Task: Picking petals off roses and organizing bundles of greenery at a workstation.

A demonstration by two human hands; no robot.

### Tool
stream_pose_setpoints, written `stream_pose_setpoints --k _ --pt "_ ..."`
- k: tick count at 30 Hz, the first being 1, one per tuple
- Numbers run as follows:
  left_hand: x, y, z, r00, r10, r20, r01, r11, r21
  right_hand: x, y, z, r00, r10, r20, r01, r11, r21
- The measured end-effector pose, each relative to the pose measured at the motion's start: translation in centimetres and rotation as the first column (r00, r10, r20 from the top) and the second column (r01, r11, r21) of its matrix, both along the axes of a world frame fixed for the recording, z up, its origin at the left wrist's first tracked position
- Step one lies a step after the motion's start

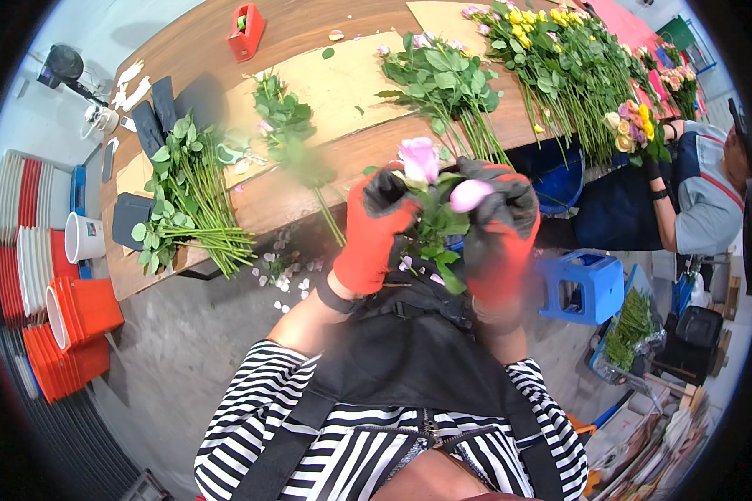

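Note:
In front of my chest, my left hand [378, 213], in a red and black glove, is closed around a pink rose [419, 160] just under its bloom. Green leaves [443, 225] hang below the flower. My right hand [503, 219], gloved alike and slightly blurred, pinches what looks like a loose pink petal [470, 195] beside the bloom. The fingertips of both hands are partly hidden. On the wooden table [297, 196] ahead lie a small bunch of pink roses [282, 117] and a larger one [443, 79].
Leafy stems [194, 192] and scissors [232, 155] lie at the table's left. A red tape dispenser [246, 33] stands at the back. Yellow and pink roses [560, 63] fill the right. A co-worker [685, 184] holds a bouquet near a blue stool [583, 286]. Petals [284, 271] litter the floor.

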State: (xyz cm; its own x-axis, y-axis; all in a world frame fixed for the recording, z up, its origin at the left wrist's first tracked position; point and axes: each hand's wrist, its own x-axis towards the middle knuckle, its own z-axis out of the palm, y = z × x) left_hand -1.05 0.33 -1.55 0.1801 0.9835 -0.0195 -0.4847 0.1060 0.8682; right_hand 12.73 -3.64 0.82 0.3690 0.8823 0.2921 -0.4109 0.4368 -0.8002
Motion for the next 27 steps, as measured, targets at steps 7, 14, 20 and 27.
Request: stream_pose_setpoints --k 7,14,20,27 --pt "0.1 -0.7 0.9 0.959 0.194 -0.206 -0.144 0.961 0.236 1.6 0.2 2.0 0.787 -0.243 0.567 0.215 0.970 0.117" --pt "-0.2 -0.5 0.7 0.777 0.344 -0.527 -0.074 0.882 0.465 -0.7 0.3 3.1 0.299 -0.365 0.882 0.350 0.901 0.255" --pt "0.4 -0.8 0.9 0.953 0.179 -0.245 -0.133 0.972 0.192 -1.0 0.4 1.1 0.793 -0.217 0.569 0.264 0.965 0.000" --pt "-1.3 0.7 1.2 0.984 0.165 -0.073 -0.160 0.984 0.075 3.2 1.8 -2.9 0.951 -0.079 0.299 0.152 0.961 -0.231"
